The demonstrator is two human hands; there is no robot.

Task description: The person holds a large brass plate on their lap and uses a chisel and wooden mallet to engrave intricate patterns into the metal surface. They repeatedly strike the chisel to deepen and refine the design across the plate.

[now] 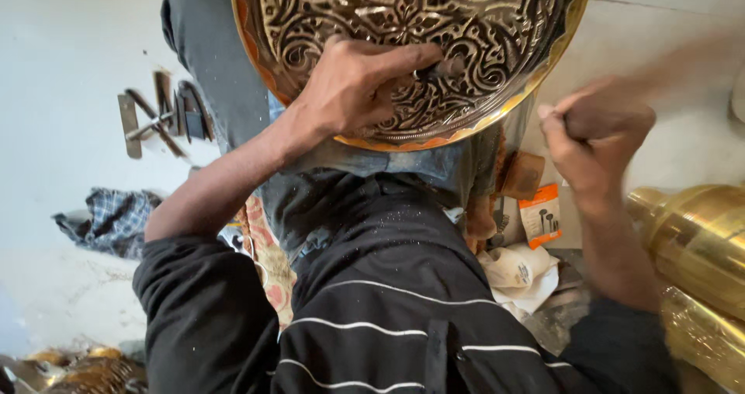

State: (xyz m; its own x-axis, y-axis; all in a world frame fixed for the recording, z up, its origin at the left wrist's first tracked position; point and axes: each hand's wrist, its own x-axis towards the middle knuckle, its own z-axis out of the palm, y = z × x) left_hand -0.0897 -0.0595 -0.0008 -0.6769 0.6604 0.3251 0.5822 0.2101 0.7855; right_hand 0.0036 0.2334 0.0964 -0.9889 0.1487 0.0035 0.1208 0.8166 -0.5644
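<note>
A large round brass plate [497, 107] with dense engraved scrollwork rests on my lap, its golden rim toward me. My left hand [353, 83] lies on the plate's face and grips a short dark metal chisel [441, 69], its tip on the pattern. To the right of the plate my right hand [597, 138] is raised and blurred by motion, closed around a handle of which little shows. I cannot tell what tool the handle belongs to.
Several dark metal tools [159, 118] lie on the pale floor at left, near a checked cloth [112, 219]. Shiny brass vessels [702, 246] stand at right. A small orange packet [541, 215] and crumpled white wrapping [520, 274] lie by my right leg.
</note>
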